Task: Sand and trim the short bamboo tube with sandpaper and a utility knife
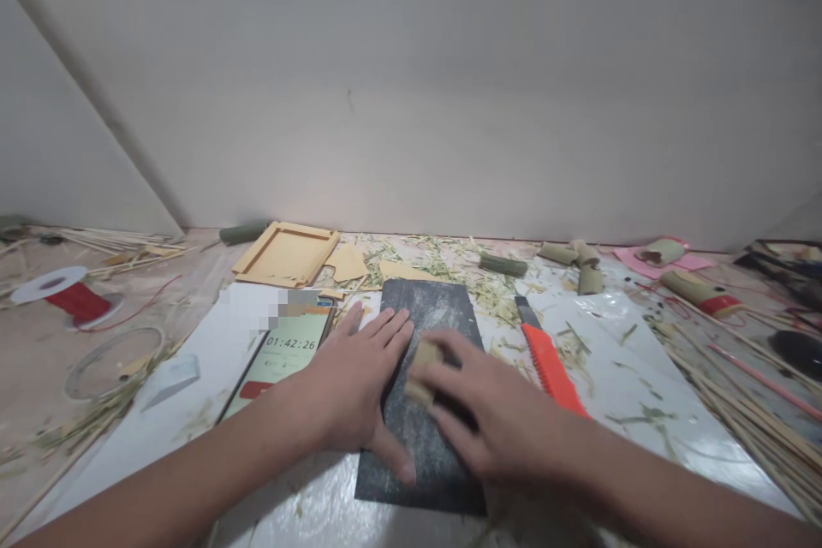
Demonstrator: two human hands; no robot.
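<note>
a red-wound spool (80, 301) sits left of a lit phone (283, 361), a yellow tray (288, 259) beyond.

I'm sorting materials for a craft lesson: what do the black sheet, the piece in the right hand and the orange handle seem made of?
Black sheet: probably sandpaper, matte, dark, smeared with pale dust; grit can't be made out.
Held piece, in the right hand: likely bamboo, dull tan like the cut tubes behind, though blurred.
Orange handle: apparently plastic, fairly matte, evenly coloured, with a ribbed edge.

Two hands (360, 381) (488, 407), one dark sheet (443, 310), one phone (282, 357)
</note>
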